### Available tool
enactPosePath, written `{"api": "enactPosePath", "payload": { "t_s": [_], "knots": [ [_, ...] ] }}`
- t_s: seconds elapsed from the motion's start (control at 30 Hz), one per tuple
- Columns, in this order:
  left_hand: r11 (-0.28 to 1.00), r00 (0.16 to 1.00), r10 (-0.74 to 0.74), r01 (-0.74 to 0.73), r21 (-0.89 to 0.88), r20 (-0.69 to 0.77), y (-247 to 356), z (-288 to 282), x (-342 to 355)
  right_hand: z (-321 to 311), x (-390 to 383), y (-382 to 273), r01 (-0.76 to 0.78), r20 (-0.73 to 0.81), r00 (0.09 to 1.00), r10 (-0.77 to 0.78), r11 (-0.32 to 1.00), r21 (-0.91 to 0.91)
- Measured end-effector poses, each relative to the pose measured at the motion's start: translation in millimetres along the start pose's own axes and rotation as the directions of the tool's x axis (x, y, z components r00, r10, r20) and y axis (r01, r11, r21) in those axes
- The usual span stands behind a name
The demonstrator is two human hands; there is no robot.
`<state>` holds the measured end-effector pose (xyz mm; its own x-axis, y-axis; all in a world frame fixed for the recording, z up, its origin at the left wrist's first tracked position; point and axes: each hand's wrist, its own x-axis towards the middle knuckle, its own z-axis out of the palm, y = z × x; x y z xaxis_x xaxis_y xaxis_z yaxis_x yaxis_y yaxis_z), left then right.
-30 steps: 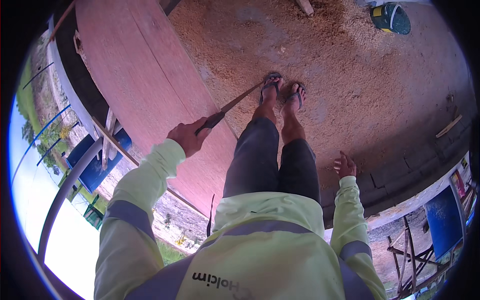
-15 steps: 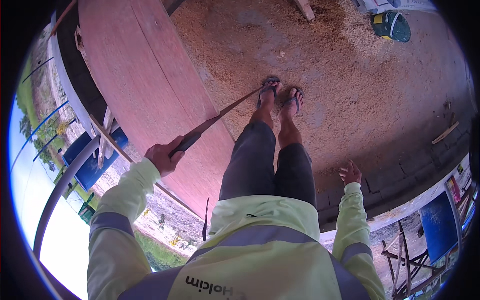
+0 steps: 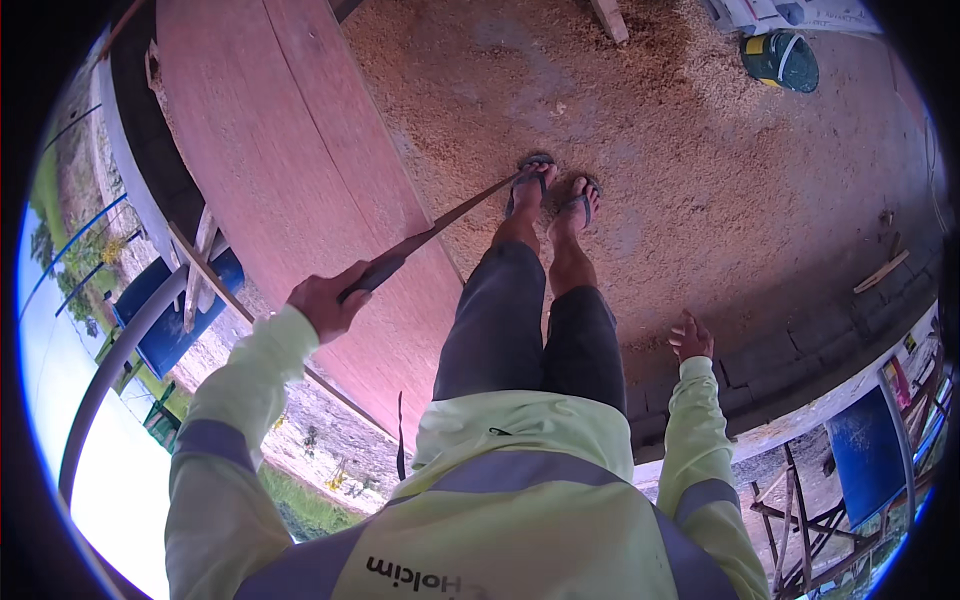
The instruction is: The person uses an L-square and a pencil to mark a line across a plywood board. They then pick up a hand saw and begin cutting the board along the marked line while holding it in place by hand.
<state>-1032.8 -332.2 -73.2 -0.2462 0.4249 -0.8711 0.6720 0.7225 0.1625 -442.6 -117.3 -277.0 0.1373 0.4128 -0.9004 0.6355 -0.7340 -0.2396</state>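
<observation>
Grip (image 3: pixel 328 306) and probable saw (image 3: pixel 425 236) farther left

Open air lies ahead of the right grip (image 3: pixel 692 338); leftward, both legs (image 3: pixel 586 345) block the long blade (image 3: pixel 455 215).

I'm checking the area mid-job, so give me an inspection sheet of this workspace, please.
Surface: reddish board, with sawdust-like litter on the ground beside it.
Job's things: long-bladed tool, its blade crossing the board's edge in view; tip near the left sandal, contact unclear.
Clutter: green bucket, wood offcut, thin wood strip.
Hands: left hand closed around the tool's handle; right hand open, holding nothing visible.
Cables: nothing seen for certain.
Surroundings: grey blocks, blue panel, grass.
</observation>
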Motion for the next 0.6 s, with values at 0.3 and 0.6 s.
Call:
{"api": "enactPosePath", "payload": {
  "t_s": [0.3, 0.6],
  "knots": [
    [0.996, 0.998, -0.067, 0.067, -0.051, -0.002, -13, -46, -135, -53, -18, 53, -0.119, -0.087, 0.99, 0.113, 0.99, -0.072],
    [0.997, 0.996, 0.076, -0.078, -0.024, -0.052, 17, 20, 53, -12, -3, 38, 0.125, -0.03, 0.992, -0.125, 0.992, -0.003]
  ]
}}
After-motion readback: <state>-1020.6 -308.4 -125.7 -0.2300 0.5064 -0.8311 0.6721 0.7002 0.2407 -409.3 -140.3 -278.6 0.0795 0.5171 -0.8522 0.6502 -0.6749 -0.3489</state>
